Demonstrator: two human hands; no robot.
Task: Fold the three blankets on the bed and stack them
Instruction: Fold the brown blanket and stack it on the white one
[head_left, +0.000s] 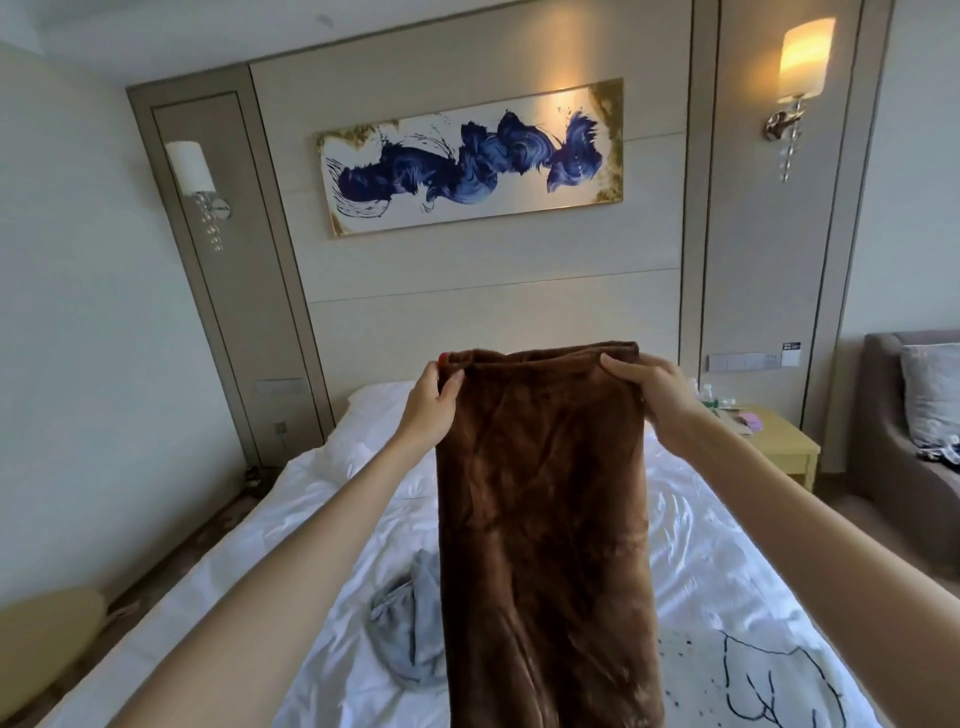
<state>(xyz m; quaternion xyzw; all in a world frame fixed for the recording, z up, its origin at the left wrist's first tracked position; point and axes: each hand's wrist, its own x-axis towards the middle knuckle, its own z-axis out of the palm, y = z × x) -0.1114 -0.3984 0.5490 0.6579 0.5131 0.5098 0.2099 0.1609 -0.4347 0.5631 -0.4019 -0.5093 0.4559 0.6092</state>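
Two hands up: left hand (431, 410) and right hand (652, 397) each pinch a top corner of the brown blanket (540, 519), fingers (621, 365) curled over the layered top edge.

Blanket hangs in the air above the bed (322, 509), mid-frame. Its lower end runs out of view, so can't tell if it touches the sheet.

Long axis is vertical, top edge roughly level, broad face toward the camera. It looks already folded lengthwise into a narrow strip, judging by the doubled edge.

Step in hand, my read: next fold, halving the length. To do it well:
- hold corners level, with tension across the top so the layers line up
- land the bottom on the bed first, then bring the top over to meet it
- square the corners before letting go
- plush fabric probably slides on itself, so smooth it flat by palm

Grey blanket (410, 634) lies crumpled on the bed, left of the strip. White leaf-print blanket (753, 675) lies lower right. Both look unfolded, so this is roughly the first of three. Set the brown one down away from both.
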